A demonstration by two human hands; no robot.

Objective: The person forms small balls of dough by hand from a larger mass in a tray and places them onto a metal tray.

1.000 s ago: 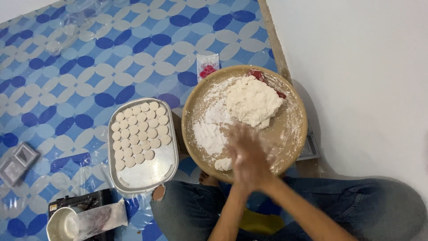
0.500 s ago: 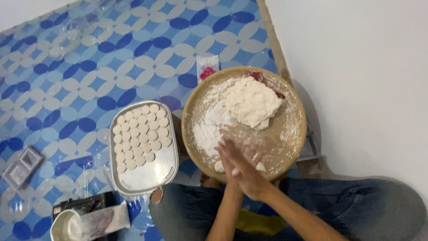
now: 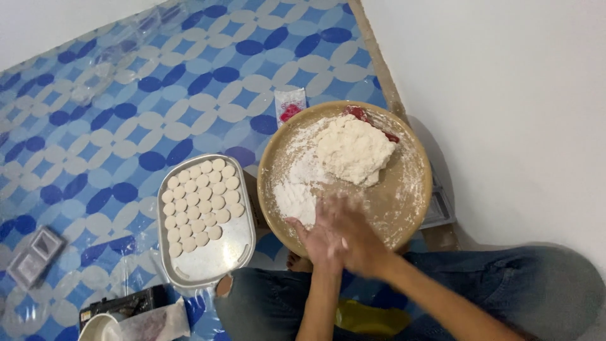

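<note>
Head view, starting at the left edge: a small grey rectangular case (image 3: 35, 254) lies on the glossy blue-and-white patterned floor sheet (image 3: 126, 95). Nearer the bottom edge, a white round cup (image 3: 98, 328) sits beside a crumpled clear plastic bag (image 3: 154, 323) and a black box-shaped object (image 3: 123, 304). Next comes a shiny rectangular metal tray with rounded corners (image 3: 211, 262), its upper part filled with neat rows of small pale dough discs (image 3: 201, 205); its lower part is bare metal. Above and between tray and board lies a small white sachet with a pink patch (image 3: 290, 104). The round tan wooden board (image 3: 404, 208) carries a rough, lumpy mound of white dough (image 3: 353, 150) with loose flour (image 3: 297, 196) scattered to its left, and a red item (image 3: 360, 113) peeks out behind the mound. Over the board's near edge, the left hand (image 3: 319, 237) and right hand (image 3: 353, 233) are pressed together palm to palm, blurred; I cannot tell whether anything lies between them. Blue denim knees (image 3: 524, 290) rest below.
</note>
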